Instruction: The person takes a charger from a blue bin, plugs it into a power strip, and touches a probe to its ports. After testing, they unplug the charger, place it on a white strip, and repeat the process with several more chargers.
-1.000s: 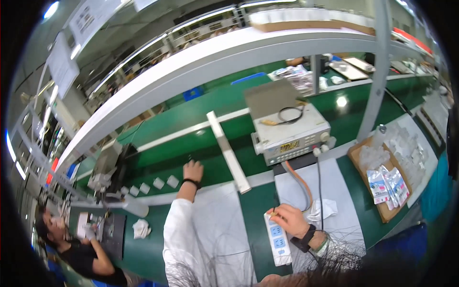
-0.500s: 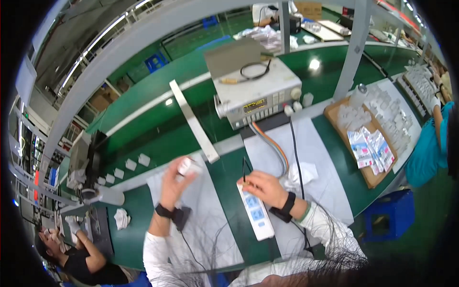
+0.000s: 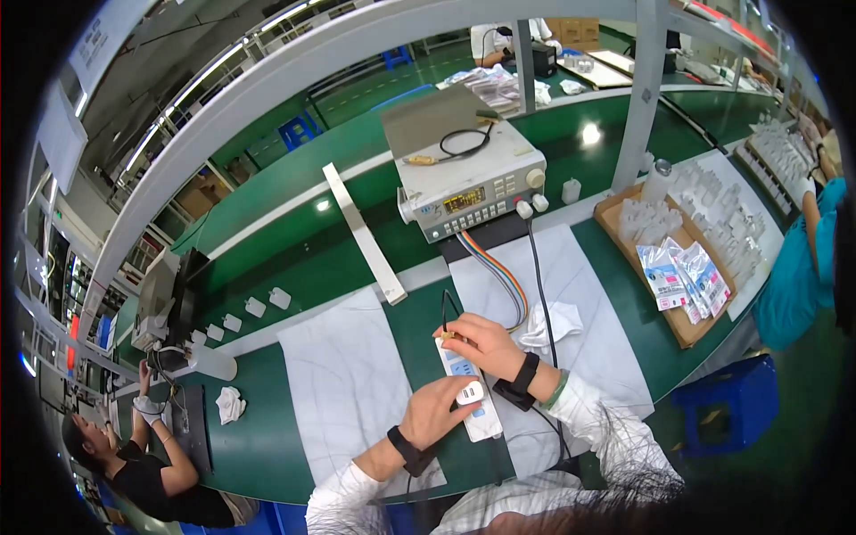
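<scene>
My left hand (image 3: 430,414) is closed around a small white charger (image 3: 470,392) with two dark slots in its face. It holds the charger over the white power strip (image 3: 484,428) with blue sockets; whether the charger is seated in a socket is hidden. At the strip's far end, my right hand (image 3: 492,346) pinches a small gold-coloured connector (image 3: 448,334) on a black cable (image 3: 444,303). Both wrists wear black bands. A crumpled white cloth (image 3: 551,325) lies right of my right hand, by a rainbow ribbon cable (image 3: 499,275).
A grey bench instrument (image 3: 468,183) with a lit display stands beyond the strip. Several white chargers (image 3: 255,307) line the bench at left. A cardboard tray (image 3: 687,333) with bags and clear parts sits at right. Co-workers sit at left (image 3: 169,473) and right (image 3: 802,267).
My left hand has brought the white charger from above the left mat, rightward and nearer, to the power strip. My right hand stays at the strip's far end with the connector.
</scene>
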Demonstrator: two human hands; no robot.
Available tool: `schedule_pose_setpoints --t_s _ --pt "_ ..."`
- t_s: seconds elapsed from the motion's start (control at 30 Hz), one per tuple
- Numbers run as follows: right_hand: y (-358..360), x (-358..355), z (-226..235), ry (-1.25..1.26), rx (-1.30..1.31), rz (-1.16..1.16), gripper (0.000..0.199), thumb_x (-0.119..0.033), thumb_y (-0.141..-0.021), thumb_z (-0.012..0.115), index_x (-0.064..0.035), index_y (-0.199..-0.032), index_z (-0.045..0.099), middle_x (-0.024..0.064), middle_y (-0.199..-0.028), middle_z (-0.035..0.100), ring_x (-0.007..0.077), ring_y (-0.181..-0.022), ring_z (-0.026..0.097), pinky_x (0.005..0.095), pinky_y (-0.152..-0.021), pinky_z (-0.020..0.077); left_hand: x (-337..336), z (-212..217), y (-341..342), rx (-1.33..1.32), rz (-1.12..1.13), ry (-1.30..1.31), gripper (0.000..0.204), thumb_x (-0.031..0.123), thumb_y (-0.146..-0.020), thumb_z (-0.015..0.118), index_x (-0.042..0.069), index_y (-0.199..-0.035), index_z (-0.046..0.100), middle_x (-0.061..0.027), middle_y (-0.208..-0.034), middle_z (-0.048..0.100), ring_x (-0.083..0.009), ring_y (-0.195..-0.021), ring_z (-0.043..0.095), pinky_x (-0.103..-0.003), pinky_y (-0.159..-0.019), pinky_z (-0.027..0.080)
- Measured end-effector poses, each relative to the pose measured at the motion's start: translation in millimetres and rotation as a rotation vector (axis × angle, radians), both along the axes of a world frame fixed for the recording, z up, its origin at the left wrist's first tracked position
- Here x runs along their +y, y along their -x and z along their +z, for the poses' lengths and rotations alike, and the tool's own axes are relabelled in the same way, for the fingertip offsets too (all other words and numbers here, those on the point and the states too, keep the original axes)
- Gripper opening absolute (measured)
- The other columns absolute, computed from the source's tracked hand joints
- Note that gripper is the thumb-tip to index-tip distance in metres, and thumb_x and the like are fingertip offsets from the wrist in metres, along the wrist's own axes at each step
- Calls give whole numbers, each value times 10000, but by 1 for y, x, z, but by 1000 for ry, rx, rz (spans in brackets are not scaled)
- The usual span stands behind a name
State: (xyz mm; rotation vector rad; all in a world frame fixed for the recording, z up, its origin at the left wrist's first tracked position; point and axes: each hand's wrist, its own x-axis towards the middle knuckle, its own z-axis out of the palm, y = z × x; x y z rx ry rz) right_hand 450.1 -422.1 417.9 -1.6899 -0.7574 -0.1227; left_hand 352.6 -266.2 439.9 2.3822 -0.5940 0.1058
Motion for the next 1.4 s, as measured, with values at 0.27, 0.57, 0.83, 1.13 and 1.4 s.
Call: schedule_pose_setpoints --t_s 0.27,0.57,0.83,1.13,1.4 --pt "1 -3 -6 51 -35 -20 237 -227 -876 673 -60 -1043 658 64 -851 600 217 -753 624 296 -654 489 52 27 -35 493 -24 288 393 172 -788 744 92 -1154 626 -10 -987 666 -157 -885 621 -281 -780 488" --pt "6 -6 15 -14 -152 -76 147 -136 -888 637 -52 -999 681 70 -835 592 206 -741 610 286 -642 478 37 -29 -69 167 97 260 397 148 -769 756 57 -1136 638 -52 -1043 666 -180 -938 626 -285 -819 489" --pt "47 -40 43 74 13 15 157 -114 -856 657 -46 -995 687 71 -777 594 150 -688 596 254 -599 450 38 -25 -64 144 122 242 396 160 -780 751 63 -1147 639 -93 -1074 656 -217 -1007 607 -303 -850 490" --pt "61 -41 25 280 -68 71 151 -141 -825 697 -53 -947 690 36 -724 574 128 -611 570 254 -550 446 27 -22 -61 121 111 341 433 132 -808 699 77 -1226 602 -108 -1053 653 -250 -1039 595 -312 -888 479" --pt "53 -50 11 192 18 130 159 -178 -824 710 -75 -941 681 22 -736 553 119 -588 556 242 -537 442 56 37 -159 -104 253 267 429 47 -813 657 93 -1236 602 -87 -1062 595 -221 -973 604 -285 -794 498"
